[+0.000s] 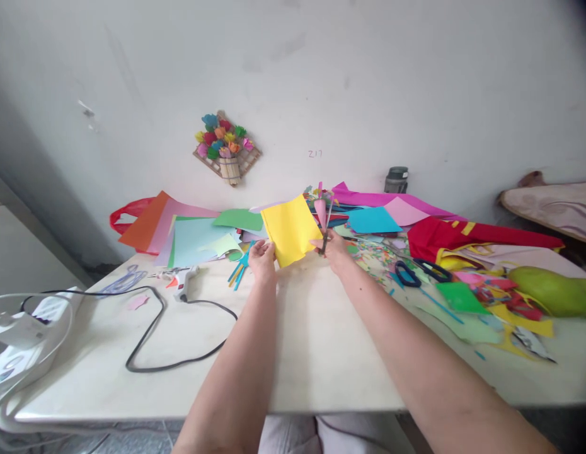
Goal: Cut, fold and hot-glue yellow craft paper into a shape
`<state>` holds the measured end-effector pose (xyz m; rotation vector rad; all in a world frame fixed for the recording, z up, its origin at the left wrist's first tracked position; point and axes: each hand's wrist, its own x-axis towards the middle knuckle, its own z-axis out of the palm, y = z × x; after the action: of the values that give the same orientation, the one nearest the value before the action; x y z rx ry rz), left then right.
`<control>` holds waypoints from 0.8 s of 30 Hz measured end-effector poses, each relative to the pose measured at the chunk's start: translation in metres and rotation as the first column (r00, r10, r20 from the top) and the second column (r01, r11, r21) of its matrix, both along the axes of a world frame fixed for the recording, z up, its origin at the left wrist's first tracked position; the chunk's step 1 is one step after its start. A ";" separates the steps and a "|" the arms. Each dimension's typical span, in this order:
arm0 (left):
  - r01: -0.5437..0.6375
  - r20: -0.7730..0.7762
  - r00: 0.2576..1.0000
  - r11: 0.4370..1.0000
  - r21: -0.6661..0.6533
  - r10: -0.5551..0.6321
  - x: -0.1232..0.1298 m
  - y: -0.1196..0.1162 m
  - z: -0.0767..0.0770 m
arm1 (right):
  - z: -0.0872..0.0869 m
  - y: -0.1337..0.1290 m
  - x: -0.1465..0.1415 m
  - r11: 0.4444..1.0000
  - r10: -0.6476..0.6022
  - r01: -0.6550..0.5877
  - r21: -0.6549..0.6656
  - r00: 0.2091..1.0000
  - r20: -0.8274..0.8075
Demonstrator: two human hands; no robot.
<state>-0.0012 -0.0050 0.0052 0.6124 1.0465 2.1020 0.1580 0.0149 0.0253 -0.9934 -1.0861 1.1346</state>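
Note:
A sheet of yellow paper (292, 230) is held up above the table, tilted and slightly bent, with a ragged lower edge. My left hand (263, 257) pinches its lower left side. My right hand (334, 250) has fingertips at its lower right corner and also grips scissors (325, 242), whose blades point upward beside the paper. Blue and yellow paper strips (239, 273) lie just left of my left hand. Behind the scissors is a pink paper cone (321, 211). Small coloured paper scraps (372, 260) are scattered right of my right hand.
On the left are a glue gun (182, 280) with its black cord and a power strip (42, 325). Coloured sheets (193, 239) lie at the back. Dark-handled scissors (420, 272), a red cloth (430, 236) and a green object (551, 290) lie right. A bottle (396, 180) stands near the wall.

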 end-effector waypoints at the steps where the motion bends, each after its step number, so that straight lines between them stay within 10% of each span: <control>1: 0.056 0.011 0.998 0.998 0.003 -0.056 0.000 -0.002 0.001 | 0.000 0.001 -0.001 1.000 -0.023 0.023 0.010 1.000 -0.005; 9: 0.600 -0.088 0.771 0.766 -0.229 -0.631 -0.010 -0.014 0.002 | -0.002 0.013 0.013 0.995 -0.072 0.066 0.076 0.995 0.073; 17: 0.428 -0.102 0.895 0.900 -0.080 -0.435 -0.013 -0.012 0.004 | 0.003 0.007 0.016 0.998 -0.049 0.055 -0.032 0.987 0.154; 24: 0.310 0.024 0.951 0.951 -0.019 -0.309 -0.012 -0.009 0.003 | 0.002 0.002 0.030 0.955 0.293 -0.288 -0.068 0.889 0.353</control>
<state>-0.0132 -0.0137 0.0083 0.6945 0.8965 1.8167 0.1884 0.0170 0.0270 -1.1015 -1.5665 1.2279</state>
